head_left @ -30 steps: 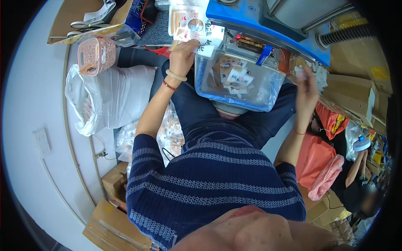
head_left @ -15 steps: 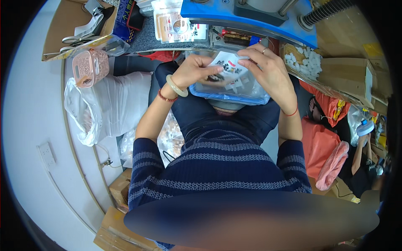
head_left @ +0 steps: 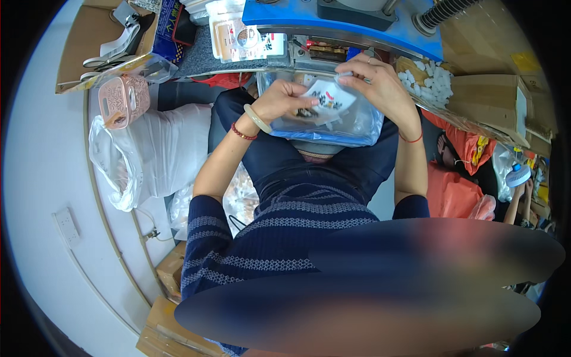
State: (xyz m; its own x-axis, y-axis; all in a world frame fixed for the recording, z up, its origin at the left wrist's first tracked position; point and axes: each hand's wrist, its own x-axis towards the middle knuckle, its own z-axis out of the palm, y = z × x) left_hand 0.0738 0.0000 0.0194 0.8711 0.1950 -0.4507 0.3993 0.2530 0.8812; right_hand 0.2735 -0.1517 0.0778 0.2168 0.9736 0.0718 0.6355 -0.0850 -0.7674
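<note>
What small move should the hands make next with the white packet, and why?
Probably lower the white packet into the clear bin on the lap. Both the left hand and right hand pinch it directly above the bin.

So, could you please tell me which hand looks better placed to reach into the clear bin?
Probably the left hand: it sits lower over the clear plastic bin, while the right hand pinches the white printed packet higher up.

Colours of the things at the person's lap

The packet (head_left: pixel 328 98) was white with dark print, the bin (head_left: pixel 357 122) clear bluish, the bangle (head_left: pixel 257 118) pale green, the basket (head_left: pixel 124 100) pink, the sweater (head_left: pixel 262 238) navy with light stripes.
</note>
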